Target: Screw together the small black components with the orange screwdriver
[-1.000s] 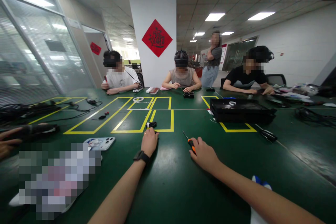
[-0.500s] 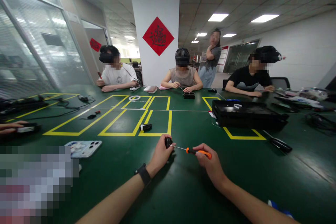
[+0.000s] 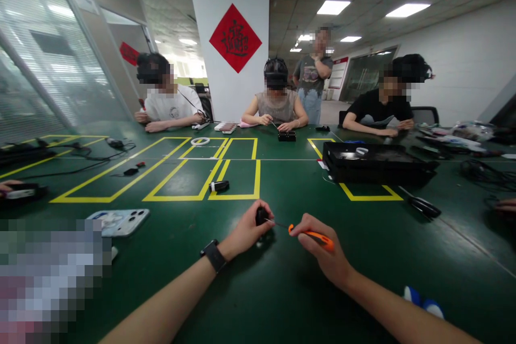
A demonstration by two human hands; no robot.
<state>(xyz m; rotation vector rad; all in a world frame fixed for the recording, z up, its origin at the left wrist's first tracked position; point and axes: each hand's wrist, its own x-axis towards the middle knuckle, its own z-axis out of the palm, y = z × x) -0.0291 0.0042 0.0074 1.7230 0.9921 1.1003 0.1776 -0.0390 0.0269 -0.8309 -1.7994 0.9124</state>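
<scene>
1. The left hand (image 3: 245,232) is pinching a small black part (image 3: 261,215) between thumb and fingertips. It is holding the part just above the green tabletop (image 3: 282,290), at the lower centre of the frame. A black watch (image 3: 213,256) is sitting on that wrist.
2. The right hand (image 3: 324,252) is gripping the orange handle of a screwdriver (image 3: 312,235) in closed fingers. The thin shaft is pointing left, and its tip is meeting the black part.
3. Judging from this, the work is sitting in its middle. Tool and part are brought together, but the part is looking whole. Whether a screw is going in or coming out is too small to tell.
4. A second black-and-white part (image 3: 219,186) is lying untouched inside the yellow taped box (image 3: 255,172), just above the hands. Nothing is showing it as worked on.
5. A phone (image 3: 119,221) is lying at lower left and a black tray (image 3: 374,166) is standing at centre right. Other people are sitting along the far edge.
</scene>
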